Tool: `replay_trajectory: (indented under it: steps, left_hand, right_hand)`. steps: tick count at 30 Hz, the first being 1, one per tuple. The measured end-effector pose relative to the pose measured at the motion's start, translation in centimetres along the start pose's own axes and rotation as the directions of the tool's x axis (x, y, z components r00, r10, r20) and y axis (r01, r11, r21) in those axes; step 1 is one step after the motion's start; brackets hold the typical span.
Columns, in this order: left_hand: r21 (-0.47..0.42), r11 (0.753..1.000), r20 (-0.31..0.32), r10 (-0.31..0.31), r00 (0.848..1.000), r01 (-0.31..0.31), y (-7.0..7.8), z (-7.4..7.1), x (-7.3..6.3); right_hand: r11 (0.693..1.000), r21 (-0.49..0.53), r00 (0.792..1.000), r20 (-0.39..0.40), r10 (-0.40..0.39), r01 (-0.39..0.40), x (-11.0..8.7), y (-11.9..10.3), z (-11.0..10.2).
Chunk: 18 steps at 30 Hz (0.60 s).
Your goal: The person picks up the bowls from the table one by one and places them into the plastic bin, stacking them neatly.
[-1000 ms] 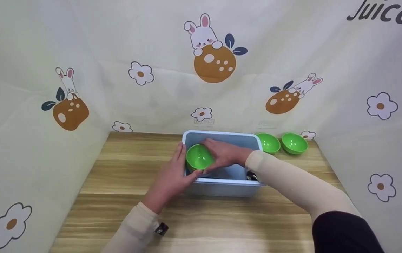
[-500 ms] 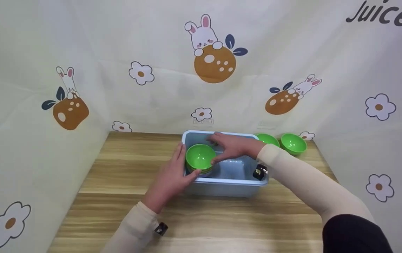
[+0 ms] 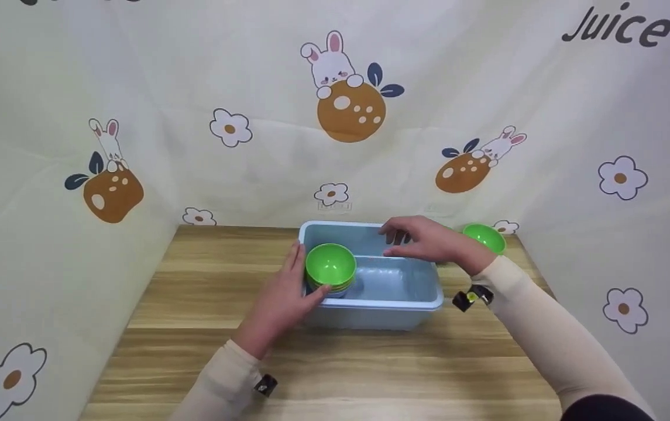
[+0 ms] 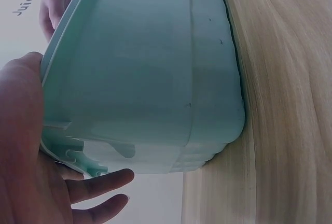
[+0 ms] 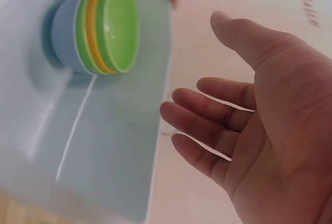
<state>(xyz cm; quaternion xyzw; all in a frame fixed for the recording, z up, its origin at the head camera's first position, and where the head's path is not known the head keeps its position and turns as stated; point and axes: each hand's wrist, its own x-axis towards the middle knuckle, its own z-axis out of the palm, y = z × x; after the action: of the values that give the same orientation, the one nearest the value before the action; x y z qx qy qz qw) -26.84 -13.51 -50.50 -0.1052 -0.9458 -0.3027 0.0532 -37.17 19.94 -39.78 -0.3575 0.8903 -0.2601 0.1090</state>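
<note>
Inside the light blue plastic bin (image 3: 390,279), at its left end, stands a nested stack of several bowls. A green bowl (image 3: 330,265) tops it; in the right wrist view an orange bowl (image 5: 92,29), another green and a blue bowl (image 5: 66,29) show below. My left hand (image 3: 276,310) rests at the bin's left front corner, thumb along the front rim, fingers straight by the end wall. Over the bin's right rear, my right hand (image 3: 428,238) hovers with nothing in it, fingers loosely bent and thumb apart.
Behind my right wrist, a green bowl (image 3: 485,238) sits at the back right of the wooden table (image 3: 212,280). A patterned cloth (image 3: 270,70) walls the back and both sides. Small black wrist devices (image 3: 466,298) are strapped to the sleeves.
My right hand has let go of the bowl stack and moved right, toward the bin's right rear, covering one of the two green bowls behind. The left hand has stayed at its corner.
</note>
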Motion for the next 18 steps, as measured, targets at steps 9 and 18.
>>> replay_trajectory:
  steps: [9, 18]
  left_hand:
    - [0.007, 1.000, 0.002, -0.018, 1.000, 0.018, 0.0, 0.1, 0.0]
    - [0.026, 1.000, 0.002, -0.001, 1.000, 0.001, 0.1, 0.0, 0.0]
  right_hand:
    - [0.993, 0.116, 0.975, -0.221, 0.015, 0.011, -5.4, 4.4, -0.1]
    - [0.976, 0.200, 0.928, -0.341, 0.152, -0.086, -9.2, 8.0, 0.9]
